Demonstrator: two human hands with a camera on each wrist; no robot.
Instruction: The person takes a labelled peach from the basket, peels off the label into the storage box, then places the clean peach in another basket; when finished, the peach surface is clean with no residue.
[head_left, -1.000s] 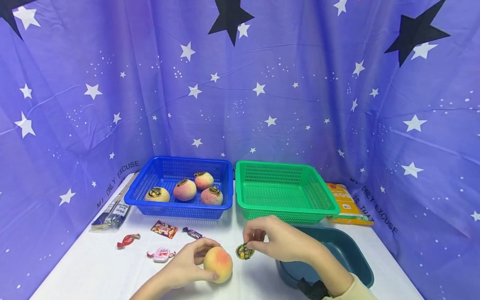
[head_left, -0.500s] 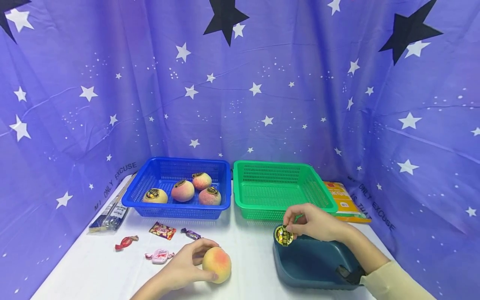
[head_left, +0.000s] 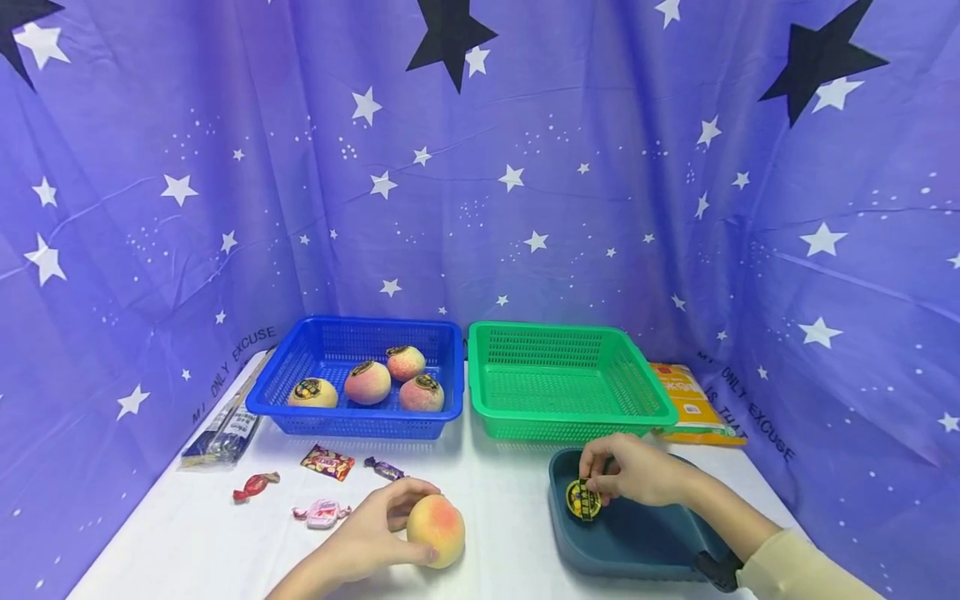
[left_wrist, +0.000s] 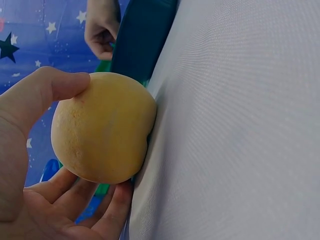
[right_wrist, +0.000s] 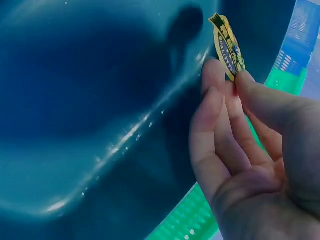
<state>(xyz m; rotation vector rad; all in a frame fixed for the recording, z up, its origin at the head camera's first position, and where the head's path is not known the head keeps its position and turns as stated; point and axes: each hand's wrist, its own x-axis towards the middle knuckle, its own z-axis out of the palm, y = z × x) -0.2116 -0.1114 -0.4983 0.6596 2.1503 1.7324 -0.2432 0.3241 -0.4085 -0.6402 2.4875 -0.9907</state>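
My left hand (head_left: 382, 527) grips a yellow-pink peach (head_left: 437, 532) on the white table, thumb on one side and fingers round the other. In the left wrist view the peach (left_wrist: 105, 127) shows a plain yellow skin and rests against the cloth. Over the dark teal basin (head_left: 637, 542), my right hand (head_left: 637, 471) pinches a round black-and-gold sticker (head_left: 583, 500) between thumb and fingertips. The right wrist view shows the sticker (right_wrist: 229, 47) nearly edge-on, its shadow falling on the basin wall. Several peaches with similar stickers lie in the blue basket (head_left: 352, 422).
A green basket (head_left: 573, 414) stands behind the basin, beside the blue one. Wrapped candies, among them a pink one (head_left: 322, 513) and a red one (head_left: 257, 487), lie at left. A clear packet (head_left: 225, 433) lies at the left edge, a yellow bag (head_left: 690, 408) at the right.
My right hand has carried the sticker rightward from beside the peach to the basin, then lowered it inside the rim. My left hand keeps its hold on the peach.
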